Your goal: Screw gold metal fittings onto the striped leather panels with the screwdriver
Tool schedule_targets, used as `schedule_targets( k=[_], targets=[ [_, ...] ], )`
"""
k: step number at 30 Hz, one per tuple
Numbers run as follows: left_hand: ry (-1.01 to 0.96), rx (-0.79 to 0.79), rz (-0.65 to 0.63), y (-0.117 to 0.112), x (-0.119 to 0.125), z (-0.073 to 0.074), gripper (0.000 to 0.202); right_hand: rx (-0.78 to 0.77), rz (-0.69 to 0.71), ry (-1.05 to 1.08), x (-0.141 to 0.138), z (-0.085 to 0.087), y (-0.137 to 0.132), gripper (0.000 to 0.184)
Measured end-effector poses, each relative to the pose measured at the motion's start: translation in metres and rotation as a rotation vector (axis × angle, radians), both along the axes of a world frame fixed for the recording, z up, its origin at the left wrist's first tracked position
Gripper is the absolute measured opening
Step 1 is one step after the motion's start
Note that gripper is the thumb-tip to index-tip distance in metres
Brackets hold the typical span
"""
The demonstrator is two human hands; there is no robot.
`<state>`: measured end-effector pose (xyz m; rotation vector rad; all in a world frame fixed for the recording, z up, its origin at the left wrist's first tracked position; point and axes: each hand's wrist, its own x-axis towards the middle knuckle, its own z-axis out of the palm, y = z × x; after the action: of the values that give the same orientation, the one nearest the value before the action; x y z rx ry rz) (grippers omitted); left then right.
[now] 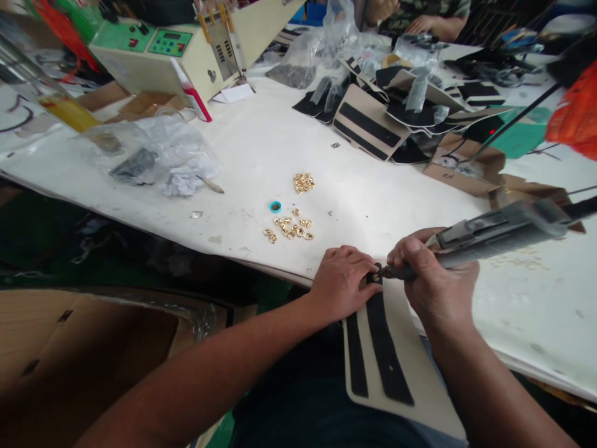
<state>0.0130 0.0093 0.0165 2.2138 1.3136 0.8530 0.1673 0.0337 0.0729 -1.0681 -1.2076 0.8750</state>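
Observation:
My right hand (441,283) is wrapped round a grey electric screwdriver (499,233), which points left with its cable trailing to the right. The tool's tip meets or nearly meets a small gold-coloured fitting (375,277) at the upper end of a black strip (385,348). That strip lies on a beige panel (420,373), which hangs over the table's front edge toward my lap. My left hand (344,283) grips the panel's upper end, thumb and fingers on either side of the fitting. Several gold metal buckles or rings (293,230) lie loose beyond my left hand.
Another gold pile (304,182) and a small blue cap (275,206) lie on the white table (242,162). Stacked panels (368,121) and a cardboard box (461,168) stand at the back right. A machine (186,46) is at the back left. Another person's hand (422,25) shows across the table.

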Motion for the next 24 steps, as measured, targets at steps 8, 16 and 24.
schedule_targets(
  k=[8, 16, 24],
  targets=[
    [-0.004, 0.013, -0.006, 0.001, -0.001, -0.002, 0.031, 0.018, 0.019, -0.005, 0.001, -0.002, -0.001, 0.041],
    [-0.002, -0.008, -0.006, 0.001, -0.001, 0.000, 0.028, 0.041, 0.133, -0.113, 0.006, 0.000, -0.001, 0.028],
    [0.017, -0.023, 0.003, 0.001, 0.000, 0.002, 0.021, 0.047, 0.316, -0.154, 0.011, -0.004, 0.008, 0.020]
  ],
)
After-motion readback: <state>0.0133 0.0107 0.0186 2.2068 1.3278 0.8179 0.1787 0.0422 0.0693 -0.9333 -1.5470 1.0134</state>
